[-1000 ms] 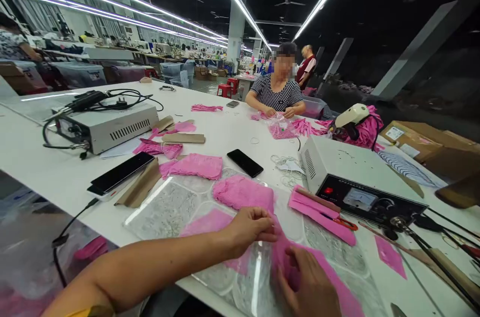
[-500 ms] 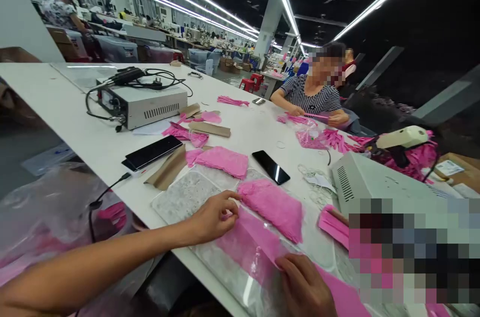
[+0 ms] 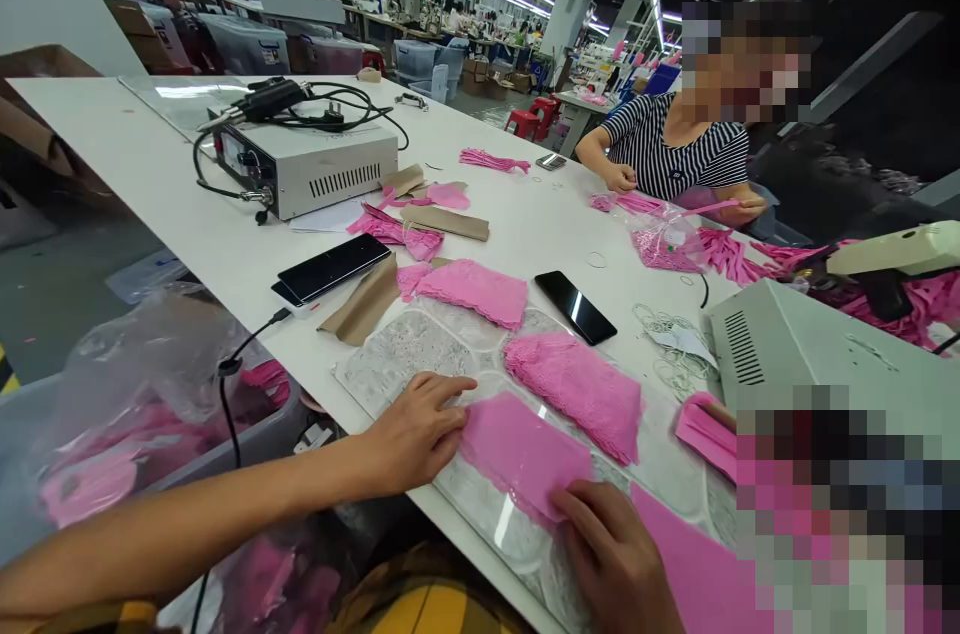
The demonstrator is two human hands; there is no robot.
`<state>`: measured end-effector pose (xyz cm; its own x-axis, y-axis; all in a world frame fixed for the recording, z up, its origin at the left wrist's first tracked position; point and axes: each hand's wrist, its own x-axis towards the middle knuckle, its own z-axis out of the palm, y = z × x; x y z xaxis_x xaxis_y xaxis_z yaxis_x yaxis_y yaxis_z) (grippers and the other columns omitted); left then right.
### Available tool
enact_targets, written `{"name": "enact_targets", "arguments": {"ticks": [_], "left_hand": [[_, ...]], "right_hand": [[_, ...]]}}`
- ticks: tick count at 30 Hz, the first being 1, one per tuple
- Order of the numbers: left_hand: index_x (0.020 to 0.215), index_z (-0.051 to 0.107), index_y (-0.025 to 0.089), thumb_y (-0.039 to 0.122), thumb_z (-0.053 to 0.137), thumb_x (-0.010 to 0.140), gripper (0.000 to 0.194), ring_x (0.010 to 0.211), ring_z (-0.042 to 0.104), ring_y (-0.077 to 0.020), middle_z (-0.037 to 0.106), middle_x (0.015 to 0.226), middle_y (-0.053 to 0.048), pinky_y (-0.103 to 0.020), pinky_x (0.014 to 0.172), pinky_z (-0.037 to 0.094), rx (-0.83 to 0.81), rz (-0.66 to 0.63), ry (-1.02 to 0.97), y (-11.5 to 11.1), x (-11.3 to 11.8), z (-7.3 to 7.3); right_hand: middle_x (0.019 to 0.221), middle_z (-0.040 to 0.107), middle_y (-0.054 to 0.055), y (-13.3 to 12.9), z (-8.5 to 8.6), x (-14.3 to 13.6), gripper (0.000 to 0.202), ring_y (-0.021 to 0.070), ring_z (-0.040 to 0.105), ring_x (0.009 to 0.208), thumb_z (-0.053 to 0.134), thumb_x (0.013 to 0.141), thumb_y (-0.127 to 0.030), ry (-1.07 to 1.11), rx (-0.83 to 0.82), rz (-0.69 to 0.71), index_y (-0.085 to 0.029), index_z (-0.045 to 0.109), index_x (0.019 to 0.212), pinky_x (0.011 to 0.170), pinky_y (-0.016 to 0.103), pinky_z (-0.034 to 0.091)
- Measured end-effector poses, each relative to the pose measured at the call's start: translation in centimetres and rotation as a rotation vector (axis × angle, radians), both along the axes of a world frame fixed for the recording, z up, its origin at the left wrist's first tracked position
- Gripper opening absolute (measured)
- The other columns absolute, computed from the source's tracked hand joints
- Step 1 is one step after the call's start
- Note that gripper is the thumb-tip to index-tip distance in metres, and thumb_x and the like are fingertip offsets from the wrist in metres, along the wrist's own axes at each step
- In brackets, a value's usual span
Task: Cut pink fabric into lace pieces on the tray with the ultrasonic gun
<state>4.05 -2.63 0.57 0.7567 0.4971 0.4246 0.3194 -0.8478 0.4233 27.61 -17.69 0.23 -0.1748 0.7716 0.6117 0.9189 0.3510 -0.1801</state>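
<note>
A thin pink fabric piece (image 3: pixel 521 449) lies nearly flat on a clear, shiny sheet (image 3: pixel 495 534) at the table's front edge. At its left edge is my left hand (image 3: pixel 420 434), thumb and curled fingers closed on the border while the index finger points outward. My right hand (image 3: pixel 615 549) pinches the near right corner between thumb and fingers. Just beyond the piece sits a thick stack of pink fabric pieces (image 3: pixel 574 394), with another pink stack (image 3: pixel 472 292) farther left. A longer pink piece (image 3: pixel 697 564) extends right of my right hand, partly hidden by it.
A grey box-shaped machine (image 3: pixel 330 174) with cables stands at the far left. Phones (image 3: pixel 576 307), brown card strips (image 3: pixel 367 304) and loose elastic loops (image 3: pixel 675 344) lie about. A second machine (image 3: pixel 825 354) occupies the right. Across the table a person in stripes (image 3: pixel 675 149) handles pink strips.
The pink piece, raised and slanted between my hands before, now lies flatter and spread on the clear sheet. My hands stay at its ends. The head view has tilted down and shifted left.
</note>
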Motion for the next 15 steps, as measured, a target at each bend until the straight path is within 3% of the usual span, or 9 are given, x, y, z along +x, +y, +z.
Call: {"name": "enact_targets", "arguments": {"ticks": [8,13,15], "left_hand": [[0.082,0.061,0.018,0.011,0.045,0.088,0.019,0.106,0.060,-0.0225,0.060,0.124,-0.012,-0.045,0.100,0.039,0.067,0.006,0.016,0.1,-0.7,0.2],[0.080,0.060,0.018,0.016,0.046,0.090,0.017,0.090,0.062,-0.0189,0.067,0.098,-0.009,-0.037,0.089,0.047,0.143,0.024,-0.044,0.6,-0.8,1.3],[0.088,0.062,0.017,0.014,0.046,0.091,0.016,0.094,0.062,-0.0184,0.067,0.100,-0.009,-0.038,0.094,0.046,0.180,-0.036,-0.075,0.7,-0.4,1.5]], "right_hand": [[0.088,0.064,0.007,-0.4,0.6,0.4,0.023,0.0171,0.063,0.080,0.050,0.087,-0.008,0.053,-0.074,-0.048,-0.019,0.062,0.102,0.068,0.030,0.057],[0.094,0.064,0.007,-1.7,1.2,1.9,0.027,0.0167,0.063,0.087,0.049,0.087,-0.007,0.136,-0.141,-0.113,-0.022,0.063,0.104,0.074,0.030,0.056],[0.095,0.064,0.006,-2.0,1.1,2.4,0.025,0.0164,0.063,0.088,0.048,0.087,-0.008,0.156,-0.150,-0.144,-0.022,0.062,0.103,0.076,0.029,0.056]]}}
